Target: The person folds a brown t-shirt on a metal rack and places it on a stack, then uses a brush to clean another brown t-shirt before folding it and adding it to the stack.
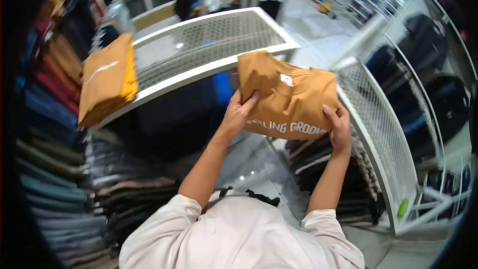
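Note:
Between my two hands hangs a folded mustard-brown T-shirt (294,102), held up in front of me. White lettering reading "FEELING GROOVY" runs along its lower part, and a white label shows at the neck. My left hand (241,112) grips its left side, thumb on the front. My right hand (338,124) pinches the lower right side, thumb also on the front. The fingers behind the cloth are hidden. To the left, a stack of folded T-shirts (107,79) in similar brown and yellow lies on the end of a white mesh-topped rack (199,45).
Another white mesh rack (381,114) stands close on my right, with dark clothes (318,169) below and beside it. Stacked folded garments (64,209) fill the lower left. Grey floor tiles (249,162) show between the racks. A green object (403,207) sits at the right rack's end.

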The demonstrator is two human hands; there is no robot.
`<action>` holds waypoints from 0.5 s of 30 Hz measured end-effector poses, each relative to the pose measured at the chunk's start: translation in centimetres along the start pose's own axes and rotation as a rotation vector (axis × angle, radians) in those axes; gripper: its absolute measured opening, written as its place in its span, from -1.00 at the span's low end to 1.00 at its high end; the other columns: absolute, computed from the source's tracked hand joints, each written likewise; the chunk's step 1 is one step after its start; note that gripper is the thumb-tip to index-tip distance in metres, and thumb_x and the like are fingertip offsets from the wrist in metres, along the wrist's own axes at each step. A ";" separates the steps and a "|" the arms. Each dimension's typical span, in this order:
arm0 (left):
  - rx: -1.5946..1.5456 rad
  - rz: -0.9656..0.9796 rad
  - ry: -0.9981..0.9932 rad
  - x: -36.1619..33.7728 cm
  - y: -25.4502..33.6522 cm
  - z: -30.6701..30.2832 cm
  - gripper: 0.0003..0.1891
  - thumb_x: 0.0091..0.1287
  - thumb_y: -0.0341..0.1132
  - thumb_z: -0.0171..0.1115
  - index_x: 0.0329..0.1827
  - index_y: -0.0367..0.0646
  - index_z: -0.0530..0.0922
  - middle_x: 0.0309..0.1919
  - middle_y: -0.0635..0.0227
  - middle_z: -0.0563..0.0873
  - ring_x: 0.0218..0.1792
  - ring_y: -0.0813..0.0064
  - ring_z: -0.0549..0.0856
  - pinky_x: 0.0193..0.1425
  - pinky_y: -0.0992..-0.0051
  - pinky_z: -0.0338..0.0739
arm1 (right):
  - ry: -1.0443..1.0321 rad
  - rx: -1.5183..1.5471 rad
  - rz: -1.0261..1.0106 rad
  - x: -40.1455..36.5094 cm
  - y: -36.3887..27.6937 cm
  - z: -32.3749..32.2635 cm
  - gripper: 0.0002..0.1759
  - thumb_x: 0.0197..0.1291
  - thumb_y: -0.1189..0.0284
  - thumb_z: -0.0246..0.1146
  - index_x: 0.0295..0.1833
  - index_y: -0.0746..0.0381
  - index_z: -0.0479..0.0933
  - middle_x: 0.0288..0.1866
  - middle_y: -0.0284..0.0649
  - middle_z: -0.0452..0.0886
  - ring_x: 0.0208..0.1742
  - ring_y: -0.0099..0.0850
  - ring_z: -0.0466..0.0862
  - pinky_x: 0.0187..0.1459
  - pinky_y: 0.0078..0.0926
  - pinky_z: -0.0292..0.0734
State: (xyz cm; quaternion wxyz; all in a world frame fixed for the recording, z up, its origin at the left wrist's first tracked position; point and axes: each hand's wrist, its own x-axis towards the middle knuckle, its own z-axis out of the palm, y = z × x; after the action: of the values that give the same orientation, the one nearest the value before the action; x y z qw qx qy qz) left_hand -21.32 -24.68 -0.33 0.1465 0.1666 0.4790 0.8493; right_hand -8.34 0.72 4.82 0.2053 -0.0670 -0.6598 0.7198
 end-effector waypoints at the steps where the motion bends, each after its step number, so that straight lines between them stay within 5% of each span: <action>1: 0.042 0.067 -0.013 -0.2 2.0 -3.0 -0.63 0.61 -0.28 0.18 0.39 -0.20 0.50 0.19 0.43 0.69 0.16 0.64 0.62 0.29 0.53 0.52 | -0.018 0.001 -0.023 0.3 0.6 3.5 -0.59 0.36 0.51 0.31 0.28 0.43 0.54 0.13 -0.16 0.72 0.06 -0.50 0.71 0.13 -0.52 0.58; 8: 0.326 0.285 0.292 -5.2 17.4 -17.9 -0.64 0.63 -0.23 0.16 0.32 -0.27 0.54 0.04 0.41 0.74 0.05 0.66 0.62 0.16 0.54 0.52 | -0.285 0.066 -0.161 5.2 4.1 23.6 -0.55 0.41 0.55 0.28 0.38 0.36 0.50 0.22 -0.22 0.69 0.20 -0.50 0.64 0.23 -0.52 0.51; 10: 0.680 0.357 0.432 -6.7 21.0 -21.5 -0.64 0.63 -0.23 0.14 0.34 -0.28 0.53 0.04 0.37 0.75 0.05 0.59 0.64 0.18 0.50 0.53 | -0.388 0.065 -0.183 6.4 4.8 28.6 -0.54 0.42 0.54 0.28 0.39 0.37 0.48 0.21 -0.22 0.68 0.17 -0.49 0.63 0.23 -0.52 0.49; 15: 0.680 0.515 0.568 -8.5 27.2 -27.6 -0.61 0.64 -0.21 0.13 0.34 -0.32 0.52 0.10 0.28 0.74 0.11 0.50 0.64 0.27 0.46 0.48 | -0.582 0.206 -0.145 7.9 3.3 39.5 -0.51 0.43 0.54 0.23 0.43 0.37 0.42 0.24 -0.18 0.64 0.22 -0.47 0.60 0.27 -0.51 0.46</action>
State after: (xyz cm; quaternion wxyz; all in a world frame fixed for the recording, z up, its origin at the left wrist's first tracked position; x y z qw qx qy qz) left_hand -27.78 -62.76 8.55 -0.2659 0.0801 0.6924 0.6659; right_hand -30.74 -32.86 7.74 0.0645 0.2101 -0.6177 0.7551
